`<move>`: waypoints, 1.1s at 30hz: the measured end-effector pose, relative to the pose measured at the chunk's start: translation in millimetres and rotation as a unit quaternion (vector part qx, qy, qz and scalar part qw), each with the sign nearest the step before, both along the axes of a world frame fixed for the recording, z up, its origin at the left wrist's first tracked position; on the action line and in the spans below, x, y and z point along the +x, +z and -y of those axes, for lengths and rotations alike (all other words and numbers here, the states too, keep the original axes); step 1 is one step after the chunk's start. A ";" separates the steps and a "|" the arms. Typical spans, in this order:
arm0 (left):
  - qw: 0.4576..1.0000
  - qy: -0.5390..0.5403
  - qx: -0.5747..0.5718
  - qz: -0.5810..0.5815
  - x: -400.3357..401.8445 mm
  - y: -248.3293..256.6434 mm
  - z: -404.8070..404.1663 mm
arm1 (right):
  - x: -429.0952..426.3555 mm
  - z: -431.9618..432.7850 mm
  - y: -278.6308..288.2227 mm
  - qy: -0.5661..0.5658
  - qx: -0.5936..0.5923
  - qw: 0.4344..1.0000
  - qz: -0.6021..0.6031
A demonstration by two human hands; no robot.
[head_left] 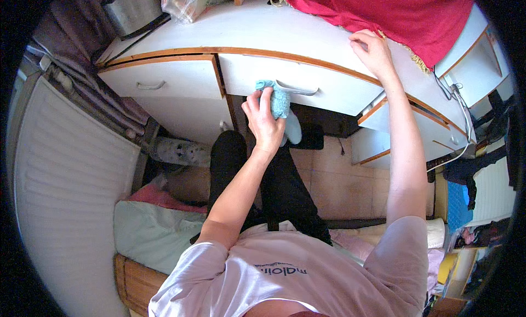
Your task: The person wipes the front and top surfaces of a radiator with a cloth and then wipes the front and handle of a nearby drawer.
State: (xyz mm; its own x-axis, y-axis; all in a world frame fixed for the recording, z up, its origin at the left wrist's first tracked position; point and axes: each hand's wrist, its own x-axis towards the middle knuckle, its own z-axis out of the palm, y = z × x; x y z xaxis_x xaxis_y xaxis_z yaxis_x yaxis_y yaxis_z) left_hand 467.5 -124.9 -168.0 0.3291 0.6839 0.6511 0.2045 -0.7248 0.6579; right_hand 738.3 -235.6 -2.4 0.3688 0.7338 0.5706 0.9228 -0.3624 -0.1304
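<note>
A light blue-green cloth (280, 104) is bunched in my left hand (263, 122), in front of the white middle drawer (337, 89) of the desk. The cloth lies against the left end of the drawer's curved handle (298, 90). My right hand (372, 50) is over the white desktop (263, 27), beside the fringed edge of a red cloth (386, 17). Its fingers are bent and I see nothing held in them; whether the fingertips touch the desktop I cannot tell.
A clear plastic bag (185, 3) lies at the back left of the desktop. White cables (462, 103) hang at the right end. Below left is a cupboard door (185, 116), with a white radiator (74, 194) farther left. My legs are under the middle drawer.
</note>
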 end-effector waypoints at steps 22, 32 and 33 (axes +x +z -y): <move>0.998 0.049 -0.005 0.048 -23.6 -13.5 -42.5 | -5.1 3.3 0.4 0.004 0.009 1.000 -0.021; 0.973 -0.088 -0.160 0.142 38.3 -15.7 36.3 | -3.5 0.7 0.7 0.014 0.021 1.000 0.006; 0.971 -0.119 -0.163 0.130 44.0 -14.7 47.8 | -1.7 -0.2 0.3 0.012 0.020 1.000 0.005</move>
State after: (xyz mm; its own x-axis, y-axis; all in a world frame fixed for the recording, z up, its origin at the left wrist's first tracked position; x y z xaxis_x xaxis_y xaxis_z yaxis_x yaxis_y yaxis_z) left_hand 511.5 -172.6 -182.7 0.3569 0.7922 0.4950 -0.1460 -0.4761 0.8672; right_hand 736.6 -235.4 -2.2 0.3451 0.7188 0.6035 0.9327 -0.3344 -0.1351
